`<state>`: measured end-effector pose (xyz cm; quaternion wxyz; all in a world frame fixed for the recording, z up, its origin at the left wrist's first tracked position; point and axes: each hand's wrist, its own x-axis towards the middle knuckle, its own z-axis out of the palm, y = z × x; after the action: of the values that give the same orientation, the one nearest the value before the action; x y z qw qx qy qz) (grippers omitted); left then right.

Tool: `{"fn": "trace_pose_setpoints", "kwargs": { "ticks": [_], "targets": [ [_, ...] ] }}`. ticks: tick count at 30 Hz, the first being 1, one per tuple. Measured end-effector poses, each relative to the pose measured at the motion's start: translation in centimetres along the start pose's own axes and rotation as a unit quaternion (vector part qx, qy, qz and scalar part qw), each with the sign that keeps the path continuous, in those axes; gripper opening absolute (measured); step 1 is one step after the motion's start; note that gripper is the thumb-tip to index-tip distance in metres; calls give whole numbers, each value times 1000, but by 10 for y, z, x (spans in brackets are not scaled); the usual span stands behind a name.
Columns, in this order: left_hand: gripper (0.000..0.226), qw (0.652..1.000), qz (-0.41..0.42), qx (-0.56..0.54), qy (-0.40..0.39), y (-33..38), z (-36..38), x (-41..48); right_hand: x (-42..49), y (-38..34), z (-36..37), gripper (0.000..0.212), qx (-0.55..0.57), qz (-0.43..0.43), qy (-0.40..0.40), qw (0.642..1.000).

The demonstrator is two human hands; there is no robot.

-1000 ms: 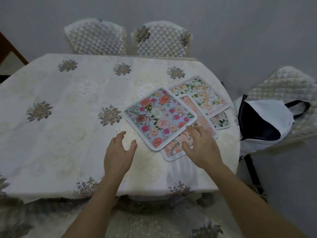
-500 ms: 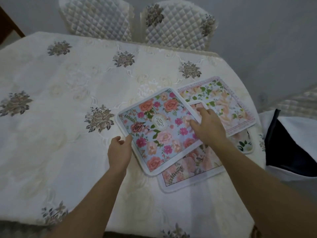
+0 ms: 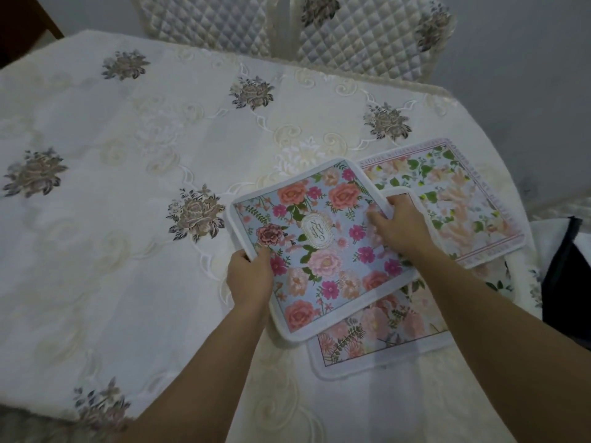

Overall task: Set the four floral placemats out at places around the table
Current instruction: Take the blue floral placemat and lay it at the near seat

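- Left hand (image 3: 251, 276) at near-left edge of top placemat (image 3: 319, 247); fingers closed on the white border, thumb on top beside a dark pink rose, other fingers hidden beneath.
- Right hand (image 3: 401, 227) on far-right side of the same placemat; fingers (image 3: 395, 199) curled over the rounded corner of the peach placemat (image 3: 377, 330) lying just under it. Whether that corner is pinched or only pressed: cannot tell.
- Top placemat: blue ground, pink and coral flowers, oval label between the two hands; set diagonally on the stack.
- Pale green-leaf placemat (image 3: 447, 199) beyond right fingers, flat, partly covered.
- Fourth placemat (image 3: 502, 284), only a sliver right of right forearm.
- All four bunched at right end of surface (image 3: 128, 174), cream embroidered cloth.
- Two quilted chairs (image 3: 367, 33) far beyond fingers.
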<state>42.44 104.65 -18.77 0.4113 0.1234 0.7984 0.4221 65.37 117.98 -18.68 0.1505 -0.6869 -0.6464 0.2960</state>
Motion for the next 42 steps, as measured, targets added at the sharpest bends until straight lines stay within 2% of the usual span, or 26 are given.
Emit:
{"fn": "trace_pose_setpoints", "kwargs": {
  "ticks": [2, 6, 8, 11, 18, 27, 33, 37, 42],
  "targets": [
    [16, 1000, 21, 13, 0, -3, 0, -5, -6, 2, 1, 31, 24, 8, -28, 999],
    [14, 996, 67, 58, 4, -8, -10, -9, -26, 0, 2, 26, 61, 22, -72, 995],
    [17, 991, 103, 88, 7, -9, -18, -10, -41, -2, 3, 27, 71, 30, -68, 995],
    [23, 982, 141, 126, 8, -8, -34, -16, -68, -7, 1, 24, 145, 45, -63, 986],
    [22, 973, 195, 127, -12, -8, -77, -39, -135, -19, -12, 17, 212, 64, -10, 975],
    [25, 971, 209, 104, 55, -18, -170, -107, -213, -57, -12, 23, 247, -12, -32, 968],
    [25, 970, 191, 92, 120, -41, -243, -136, -257, -97, 11, 20, 247, -68, -69, 964],
    [26, 970, 186, 59, 144, -55, -291, -148, -285, -126, 33, 7, 255, -78, -102, 958],
    [28, 969, 190, 33, 156, -70, -354, -148, -318, -169, 63, 9, 261, -90, -112, 954]
  ]
}}
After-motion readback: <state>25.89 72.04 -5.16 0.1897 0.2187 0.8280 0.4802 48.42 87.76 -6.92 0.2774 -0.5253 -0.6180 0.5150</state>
